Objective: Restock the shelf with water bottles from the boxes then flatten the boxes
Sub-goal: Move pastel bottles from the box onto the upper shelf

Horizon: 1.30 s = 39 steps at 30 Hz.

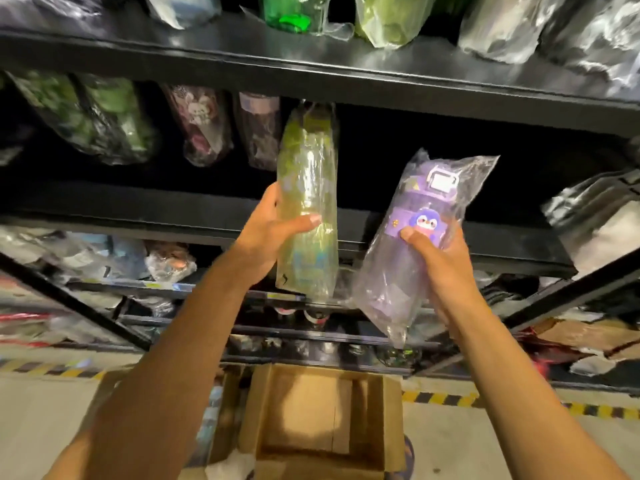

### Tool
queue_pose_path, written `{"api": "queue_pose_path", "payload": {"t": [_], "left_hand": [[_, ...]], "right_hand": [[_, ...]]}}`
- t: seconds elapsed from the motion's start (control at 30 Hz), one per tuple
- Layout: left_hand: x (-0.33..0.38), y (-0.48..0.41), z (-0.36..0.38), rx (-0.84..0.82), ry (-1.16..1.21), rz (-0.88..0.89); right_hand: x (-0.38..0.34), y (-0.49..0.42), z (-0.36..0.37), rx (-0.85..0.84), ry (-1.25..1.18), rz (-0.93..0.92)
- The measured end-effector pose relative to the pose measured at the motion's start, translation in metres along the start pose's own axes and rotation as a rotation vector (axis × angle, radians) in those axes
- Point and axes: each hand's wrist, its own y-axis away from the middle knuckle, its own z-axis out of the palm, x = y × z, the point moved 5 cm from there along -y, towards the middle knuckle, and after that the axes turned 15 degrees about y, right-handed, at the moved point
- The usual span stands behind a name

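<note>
A dark shelf (311, 216) faces the person. The left hand (273, 233) grips a green bottle (308, 202) and the right hand (436, 258) a purple bottle (426, 230), both raised, likely for stocking.

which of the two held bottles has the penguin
The purple bottle in the right hand; the green bottle in the left hand shows none.

2 hands: left hand (266, 233), right hand (437, 259); 2 bagged bottles in the fingers: 1 green bottle (308, 174), 1 purple bottle (429, 199); 4 shelved bottles (201, 123) left of the left fingers; 1 open box (311, 410) below them
</note>
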Motion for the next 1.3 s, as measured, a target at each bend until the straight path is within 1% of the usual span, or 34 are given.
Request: {"api": "queue_pose_path", "payload": {"t": [0.27,0.37,0.43,0.47,0.53,0.57,0.63,0.73,0.8,0.87,0.97,1.1,1.2,1.3], "left_hand": [[-0.002,-0.090,-0.004,0.275,-0.129,-0.047],[-0.013,-0.114,-0.008,0.333,-0.056,-0.062],[-0.017,-0.127,-0.010,0.364,-0.009,-0.053],[-0.018,-0.134,-0.010,0.360,0.012,-0.035],[-0.013,-0.150,-0.007,0.275,-0.014,0.075],[-0.007,-0.156,-0.005,0.236,-0.073,0.152],[0.004,-0.163,-0.004,0.235,-0.207,0.290],[0.009,-0.178,-0.005,0.221,-0.379,0.385],[0.009,-0.185,-0.006,0.210,-0.433,0.415],[0.005,-0.191,-0.009,0.201,-0.435,0.427],[0.000,-0.194,-0.011,0.198,-0.463,0.470],[-0.010,-0.192,-0.011,0.164,-0.565,0.461],[-0.012,-0.198,-0.015,0.172,-0.552,0.478],[-0.010,-0.205,-0.017,0.155,-0.537,0.484]], "right_hand": [[-0.013,-0.105,0.006,-0.028,-0.021,0.037],[-0.004,-0.137,0.009,0.051,-0.071,0.134],[-0.003,-0.153,0.015,0.063,-0.112,0.116],[-0.005,-0.160,0.018,0.071,-0.123,0.054],[-0.013,-0.175,0.022,0.099,-0.079,-0.106],[-0.017,-0.183,0.024,0.108,-0.046,-0.178],[-0.024,-0.194,0.025,0.116,-0.004,-0.285],[-0.027,-0.207,0.024,0.060,0.046,-0.394],[-0.025,-0.215,0.023,0.019,0.108,-0.429],[-0.021,-0.221,0.020,0.008,0.146,-0.448],[-0.011,-0.228,0.017,-0.017,0.202,-0.426],[0.001,-0.225,0.020,0.030,0.377,-0.385],[-0.006,-0.230,0.019,0.075,0.396,-0.456],[-0.013,-0.240,0.020,0.031,0.403,-0.537]]}}
